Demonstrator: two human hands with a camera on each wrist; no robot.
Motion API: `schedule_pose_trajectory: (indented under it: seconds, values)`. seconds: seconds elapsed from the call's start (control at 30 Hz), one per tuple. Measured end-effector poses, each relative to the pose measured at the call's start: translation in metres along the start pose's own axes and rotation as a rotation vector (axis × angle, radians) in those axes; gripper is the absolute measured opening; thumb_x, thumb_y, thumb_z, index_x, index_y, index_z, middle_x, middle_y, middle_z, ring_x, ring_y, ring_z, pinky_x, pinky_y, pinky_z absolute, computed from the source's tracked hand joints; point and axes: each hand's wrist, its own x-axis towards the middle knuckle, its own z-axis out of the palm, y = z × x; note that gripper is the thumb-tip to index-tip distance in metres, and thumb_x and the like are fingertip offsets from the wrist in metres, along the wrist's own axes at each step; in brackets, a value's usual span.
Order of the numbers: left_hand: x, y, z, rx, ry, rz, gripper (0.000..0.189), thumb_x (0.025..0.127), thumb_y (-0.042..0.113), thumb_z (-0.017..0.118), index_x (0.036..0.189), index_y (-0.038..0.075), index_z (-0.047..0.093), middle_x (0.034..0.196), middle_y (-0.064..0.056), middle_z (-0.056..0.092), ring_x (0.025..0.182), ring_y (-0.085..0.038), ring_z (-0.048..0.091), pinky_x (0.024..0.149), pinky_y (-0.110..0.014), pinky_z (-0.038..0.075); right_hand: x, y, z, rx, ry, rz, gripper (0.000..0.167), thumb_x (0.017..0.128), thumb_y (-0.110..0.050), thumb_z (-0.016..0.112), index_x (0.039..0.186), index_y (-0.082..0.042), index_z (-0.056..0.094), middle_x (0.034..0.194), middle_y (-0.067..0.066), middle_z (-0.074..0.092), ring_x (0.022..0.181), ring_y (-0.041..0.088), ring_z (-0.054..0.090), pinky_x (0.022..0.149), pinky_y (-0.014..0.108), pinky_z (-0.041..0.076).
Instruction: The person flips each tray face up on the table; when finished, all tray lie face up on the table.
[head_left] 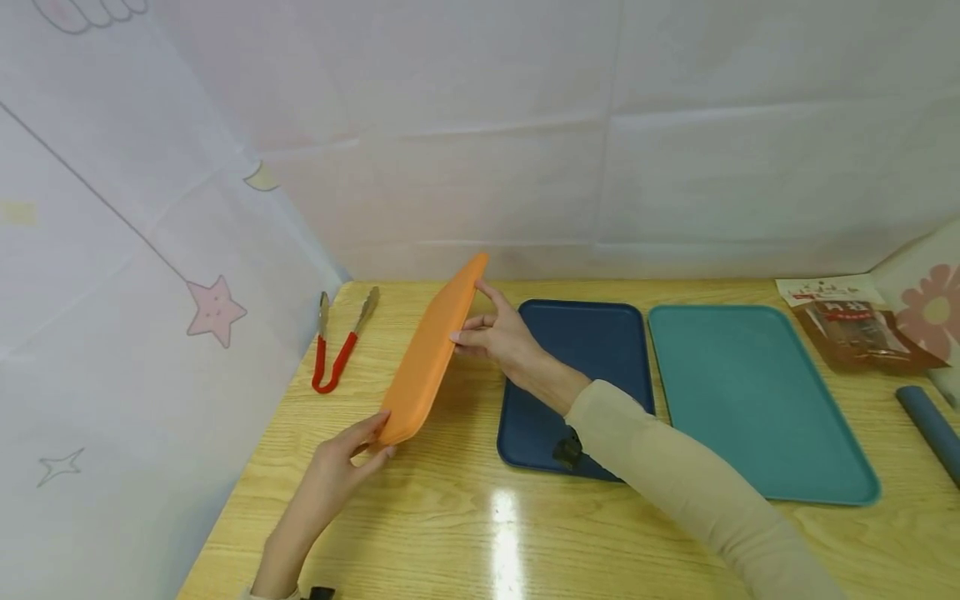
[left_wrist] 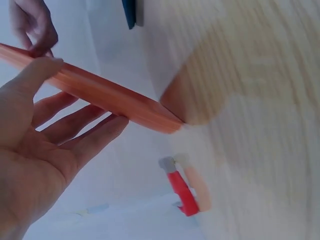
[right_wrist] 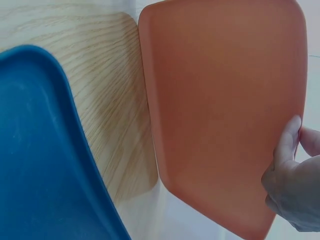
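An orange tray (head_left: 430, 354) is tipped up steeply on its side between both hands, left of a navy tray (head_left: 592, 342). My left hand (head_left: 341, 471) pinches its near end, thumb on one face and fingers spread along the other. On the long raised edge, the right hand (head_left: 495, 333) grips farther back, with fingers bent over the rim. In the right wrist view the tray's broad flat face shows, its lower long edge close over the wooden table (right_wrist: 107, 107). To the left lie metal tongs (head_left: 337, 350) with red handles.
A teal tray (head_left: 757, 400) lies right of the navy one. At the far right are a brown food packet (head_left: 855, 325) and a dark blue-grey cylinder (head_left: 930, 429). Pale patterned cloth (head_left: 480, 167) hangs behind the table and along its left side.
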Motion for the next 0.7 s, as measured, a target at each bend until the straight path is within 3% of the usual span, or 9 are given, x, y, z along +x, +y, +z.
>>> schedule_pose_trajectory:
  seconds: [0.13,0.37,0.53,0.7]
  values:
    - [0.000,0.020,0.003,0.070,0.099,0.086,0.057,0.074,-0.009,0.077,0.128,-0.002,0.060,0.117,-0.019,0.066,0.096,-0.031,0.068,0.075,-0.037,0.057,0.000,-0.002,0.003,0.002,0.008,0.004,0.095,0.082,0.011,0.069,0.153,-0.032,0.022,0.087,0.011,0.058,0.078,0.028,0.066,0.085,0.047,0.054]
    - [0.001,0.054,0.007,0.176,0.244,0.217,0.072,0.066,-0.019,0.078,0.132,-0.003,0.055,0.107,-0.020,0.068,0.089,-0.031,0.070,0.070,-0.030,0.057,-0.002,-0.008,0.009,0.031,0.018,-0.004,0.093,0.083,0.012,0.067,0.153,-0.033,0.024,0.089,0.011,0.058,0.079,0.024,0.067,0.079,0.038,0.057]
    - [0.005,0.073,0.004,0.223,0.283,0.279,0.088,0.065,-0.022,0.075,0.144,0.002,0.044,0.107,-0.019,0.068,0.087,-0.028,0.070,0.066,-0.028,0.057,-0.004,-0.012,0.014,0.059,0.023,-0.024,0.093,0.083,0.013,0.067,0.153,-0.030,0.023,0.088,0.010,0.057,0.082,0.025,0.067,0.086,0.044,0.054]
    - [0.008,0.086,0.001,0.180,0.277,0.288,0.089,0.068,-0.020,0.074,0.147,0.006,0.041,0.120,-0.018,0.064,0.091,-0.028,0.069,0.069,-0.029,0.057,-0.006,-0.016,0.017,0.073,0.025,-0.033,0.090,0.084,0.013,0.066,0.153,-0.029,0.025,0.089,0.010,0.057,0.083,0.024,0.068,0.087,0.044,0.053]
